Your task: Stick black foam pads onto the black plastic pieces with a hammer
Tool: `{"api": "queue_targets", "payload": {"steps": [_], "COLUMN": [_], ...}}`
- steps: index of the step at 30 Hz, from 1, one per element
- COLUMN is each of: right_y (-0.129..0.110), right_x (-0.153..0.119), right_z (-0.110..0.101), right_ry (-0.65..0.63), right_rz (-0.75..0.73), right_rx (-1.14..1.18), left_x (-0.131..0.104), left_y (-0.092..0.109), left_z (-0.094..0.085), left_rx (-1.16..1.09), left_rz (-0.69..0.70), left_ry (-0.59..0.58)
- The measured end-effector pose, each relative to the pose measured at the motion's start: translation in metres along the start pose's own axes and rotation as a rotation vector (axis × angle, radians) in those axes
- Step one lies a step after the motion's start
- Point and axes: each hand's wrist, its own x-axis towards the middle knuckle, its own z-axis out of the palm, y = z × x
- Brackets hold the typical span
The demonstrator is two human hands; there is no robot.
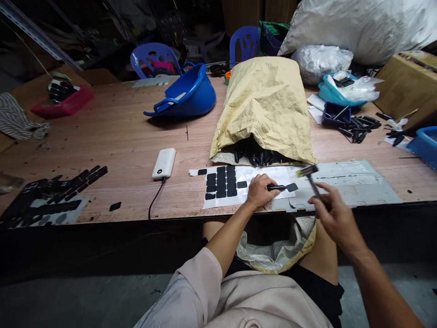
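My left hand point(262, 190) rests on a white sheet point(253, 173) and grips a thin black piece point(278, 187), whose right end meets a small black rounded pad point(292, 187). In my right hand point(332, 212) is the handle of a small hammer point(307, 171), its head raised near the sheet's right end. Black rounded pads point(221, 182) lie in rows on the sheet, left of my left hand. Behind the sheet, a big paper sack point(266, 100) lies with its mouth toward me and black pieces point(256, 157) inside.
A white power bank point(164, 163) with a cable, a blue basin point(191, 93) and black strips point(80, 182) are to the left. A grey board point(362, 182) lies at right; behind it are black pieces point(360, 127). An open sack point(273, 257) hangs below the table edge.
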Motion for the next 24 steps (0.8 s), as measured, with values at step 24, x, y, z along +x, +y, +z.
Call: {"api": "queue_targets", "payload": {"steps": [24], "right_y": [-0.008], "right_x": [-0.023], "right_z": [0.032], "right_ry": [0.176], "right_rz": [-0.202], "right_rx": [-0.53], "left_x": [-0.001], "left_y": [0.001], "left_z": [0.002], "left_rx": [-0.03], "left_rz": [-0.015], "left_ry": [0.012]}}
